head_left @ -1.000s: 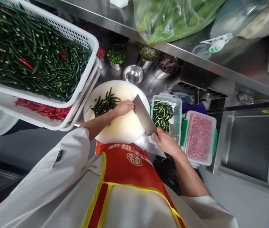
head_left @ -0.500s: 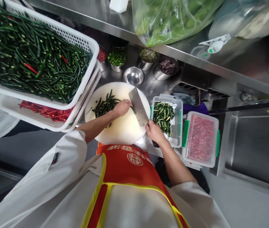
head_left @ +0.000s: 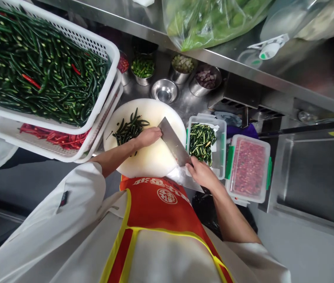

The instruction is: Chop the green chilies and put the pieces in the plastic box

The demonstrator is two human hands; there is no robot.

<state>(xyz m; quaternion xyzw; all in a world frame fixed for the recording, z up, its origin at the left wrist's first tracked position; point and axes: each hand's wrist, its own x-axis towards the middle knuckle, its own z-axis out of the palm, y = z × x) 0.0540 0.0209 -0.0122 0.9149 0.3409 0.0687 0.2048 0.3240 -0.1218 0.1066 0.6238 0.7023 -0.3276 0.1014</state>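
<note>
A round white cutting board (head_left: 143, 165) lies on the counter, with a pile of dark green chilies (head_left: 130, 127) on its left half. My right hand (head_left: 202, 173) is wrapped round the handle of a cleaver (head_left: 174, 142), whose broad blade slants over the board's right side. Close to the blade's far end is my left hand (head_left: 148, 136), its fingers pressed together low over the board; whatever they pinch is hidden. Just right of the board, an open clear plastic box (head_left: 222, 151) holds cut green chilies (head_left: 202, 143).
Stacked white baskets (head_left: 112, 55) of green and red chilies stand at left. Behind the board are a steel bowl (head_left: 164, 91) and several steel pots, one with diced purple onion (head_left: 206, 79). A lidded box (head_left: 248, 169) sits at right; a steel shelf (head_left: 228, 59) overhangs the back.
My right hand and the cleaver's handle end have swung right and toward me, so the blade lies more slanted. My left hand stays by the blade's far end. The view has shifted slightly.
</note>
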